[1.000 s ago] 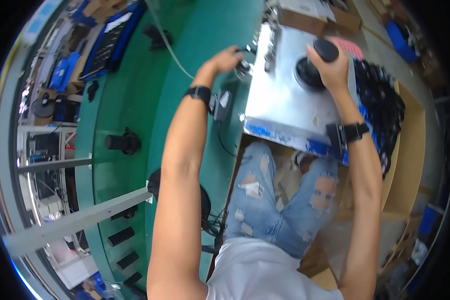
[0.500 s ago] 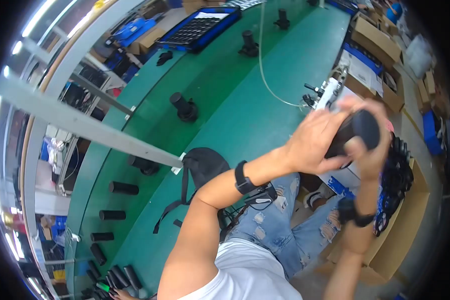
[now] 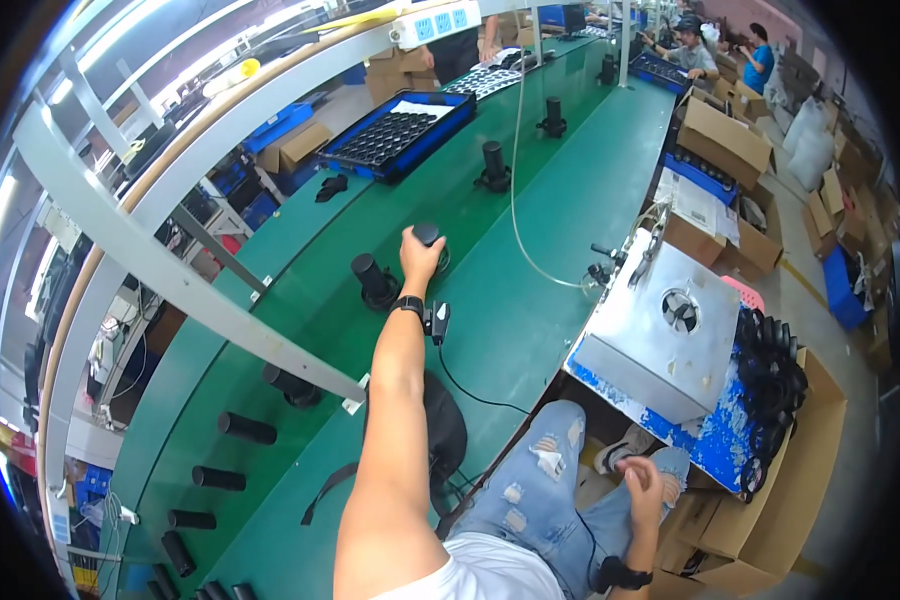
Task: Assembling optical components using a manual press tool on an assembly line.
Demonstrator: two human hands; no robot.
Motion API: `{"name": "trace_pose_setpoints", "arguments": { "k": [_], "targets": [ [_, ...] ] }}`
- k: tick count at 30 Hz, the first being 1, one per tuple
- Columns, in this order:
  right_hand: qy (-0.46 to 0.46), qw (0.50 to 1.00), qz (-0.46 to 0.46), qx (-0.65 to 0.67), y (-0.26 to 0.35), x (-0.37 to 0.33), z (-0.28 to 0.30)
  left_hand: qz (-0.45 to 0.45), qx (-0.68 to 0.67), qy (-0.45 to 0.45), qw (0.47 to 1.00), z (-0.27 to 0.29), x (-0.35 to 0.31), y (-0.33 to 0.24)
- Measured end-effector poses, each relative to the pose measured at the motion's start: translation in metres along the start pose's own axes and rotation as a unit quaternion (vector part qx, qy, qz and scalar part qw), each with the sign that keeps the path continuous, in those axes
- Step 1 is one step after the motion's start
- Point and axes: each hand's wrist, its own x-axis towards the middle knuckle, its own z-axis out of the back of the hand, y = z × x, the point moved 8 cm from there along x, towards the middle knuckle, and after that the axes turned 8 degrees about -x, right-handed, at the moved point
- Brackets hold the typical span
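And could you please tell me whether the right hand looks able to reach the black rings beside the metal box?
Probably yes: the right hand looks empty, and the black rings lie uncovered ahead and to its right, with nothing apparent standing between them.

Factory workshop, long green worktable (image 3: 590, 190)

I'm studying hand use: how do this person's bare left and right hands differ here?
The bare left hand is out over the long green work surface, while the bare right hand is close in, near the ripped blue jeans. The left hand grips a black cylinder; the right hand, loosely curled, shows nothing in it. Both have a black strap at the wrist.
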Motion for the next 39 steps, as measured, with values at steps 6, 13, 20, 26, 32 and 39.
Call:
{"name": "trace_pose_setpoints", "arguments": {
  "k": [6,13,20,26,32,39],
  "targets": [
    [-0.060,0.996,-0.069,-0.001,-0.024,-0.013,0.010,-0.018,0.122,-0.125,0.984,0.004,-0.005,0.004],
    [0.054,0.898,0.015,-0.436,-0.043,-0.001,-0.036,-0.316,-0.063,0.160,0.933,-0.046,-0.135,-0.146],
    [0.367,0.669,-0.144,-0.630,-0.118,-0.012,-0.086,-0.264,0.153,0.733,0.607,-0.068,-0.436,-0.137],
    [0.323,0.682,-0.090,-0.651,-0.100,-0.031,-0.083,-0.359,0.155,0.582,0.713,-0.055,-0.511,-0.112],
    [0.193,0.782,-0.022,-0.593,-0.054,-0.061,-0.082,-0.381,0.082,0.499,0.774,-0.014,-0.523,-0.141],
    [0.070,0.984,0.020,-0.161,0.047,-0.107,-0.065,-0.309,-0.008,0.494,0.813,0.004,-0.509,-0.166]
  ]
}}
